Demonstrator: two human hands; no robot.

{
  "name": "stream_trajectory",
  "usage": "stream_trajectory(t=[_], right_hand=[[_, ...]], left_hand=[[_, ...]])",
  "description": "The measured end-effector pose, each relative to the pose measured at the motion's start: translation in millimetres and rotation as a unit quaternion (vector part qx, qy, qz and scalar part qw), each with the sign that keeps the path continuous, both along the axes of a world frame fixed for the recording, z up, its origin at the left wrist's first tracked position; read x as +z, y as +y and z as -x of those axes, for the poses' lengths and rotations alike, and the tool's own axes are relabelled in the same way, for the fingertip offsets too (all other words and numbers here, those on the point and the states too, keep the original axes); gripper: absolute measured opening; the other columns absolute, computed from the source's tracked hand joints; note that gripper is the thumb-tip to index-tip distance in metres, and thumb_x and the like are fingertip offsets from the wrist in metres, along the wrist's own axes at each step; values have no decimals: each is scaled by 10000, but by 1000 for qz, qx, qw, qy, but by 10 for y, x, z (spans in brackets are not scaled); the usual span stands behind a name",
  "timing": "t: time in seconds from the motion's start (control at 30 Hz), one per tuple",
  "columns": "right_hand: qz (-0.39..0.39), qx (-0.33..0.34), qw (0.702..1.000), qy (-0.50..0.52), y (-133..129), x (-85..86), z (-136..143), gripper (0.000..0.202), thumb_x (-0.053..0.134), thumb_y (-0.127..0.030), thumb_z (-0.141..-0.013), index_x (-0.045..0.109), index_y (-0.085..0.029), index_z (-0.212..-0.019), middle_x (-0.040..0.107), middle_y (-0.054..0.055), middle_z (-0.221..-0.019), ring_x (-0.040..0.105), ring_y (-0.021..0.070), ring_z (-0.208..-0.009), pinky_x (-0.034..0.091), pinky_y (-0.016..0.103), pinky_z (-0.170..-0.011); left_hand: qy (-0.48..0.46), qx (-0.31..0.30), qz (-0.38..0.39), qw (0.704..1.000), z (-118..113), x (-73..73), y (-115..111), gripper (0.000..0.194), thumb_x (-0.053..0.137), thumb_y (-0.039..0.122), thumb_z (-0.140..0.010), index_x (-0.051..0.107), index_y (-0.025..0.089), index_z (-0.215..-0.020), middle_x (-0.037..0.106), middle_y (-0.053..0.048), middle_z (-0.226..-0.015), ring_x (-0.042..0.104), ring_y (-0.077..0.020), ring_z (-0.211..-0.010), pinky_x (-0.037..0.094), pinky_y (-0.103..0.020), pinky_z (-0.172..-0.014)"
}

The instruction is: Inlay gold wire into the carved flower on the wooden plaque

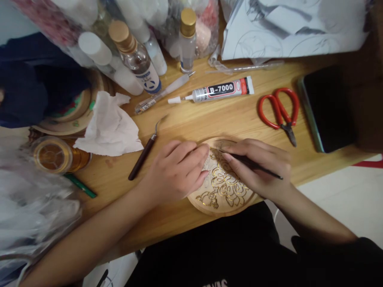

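Note:
A round wooden plate (196, 201) with gold wire outlines of petals lies at the table's front edge. My right hand (259, 165) grips a thin dark tool (266, 170), its tip at the plate's upper part. On the plate's upper left rests my left hand (182, 169), its fingers bent together near that tip; anything small between them is hidden. To the left of it lies a tool with a dark handle (142, 157) and a bent metal tip.
Behind the plate lie a B-7000 glue tube (223, 89) and a pen (167, 91). Red-handled cutters (279, 111) and a phone (327, 111) are at the right. Tissue (109, 125), a wire spool (52, 155) and a green pen (80, 185) are at the left; bottles (139, 65) stand behind.

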State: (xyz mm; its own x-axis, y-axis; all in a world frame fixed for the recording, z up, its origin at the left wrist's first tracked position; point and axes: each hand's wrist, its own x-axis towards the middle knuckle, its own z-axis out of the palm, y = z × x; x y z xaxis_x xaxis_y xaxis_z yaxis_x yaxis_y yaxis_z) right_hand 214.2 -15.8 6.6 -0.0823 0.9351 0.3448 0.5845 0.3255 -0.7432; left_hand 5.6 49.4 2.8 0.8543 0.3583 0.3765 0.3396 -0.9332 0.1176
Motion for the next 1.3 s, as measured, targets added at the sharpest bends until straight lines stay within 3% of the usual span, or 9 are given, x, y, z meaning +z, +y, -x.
stream_trajectory(t=[0.37, 1.3], right_hand=[[-5, 9, 1000, -6, -3, -24, -9, 281, 688, -61, -821, 671, -209, -1060, 750, 60, -1013, 727, 172, -890, 640, 300, -784], [2, 15, 1000, 6, -3, -36, -13, 290, 685, -60, -819, 669, -210, -1066, 747, 64, -1037, 729, 186, -936, 636, 312, -828]], left_hand=[[-1, -3, -4, 1000, 1, 20, 11, 183, 517, 261, -962, 680, 183, -930, 723, -9, -1106, 613, -193, -954, 496, -365, -806], [14, -19, -7, 1000, 17, 16, 18, 202, 486, 252, -966, 637, 207, -1093, 713, -8, -1138, 640, -196, -985, 504, -369, -821]])
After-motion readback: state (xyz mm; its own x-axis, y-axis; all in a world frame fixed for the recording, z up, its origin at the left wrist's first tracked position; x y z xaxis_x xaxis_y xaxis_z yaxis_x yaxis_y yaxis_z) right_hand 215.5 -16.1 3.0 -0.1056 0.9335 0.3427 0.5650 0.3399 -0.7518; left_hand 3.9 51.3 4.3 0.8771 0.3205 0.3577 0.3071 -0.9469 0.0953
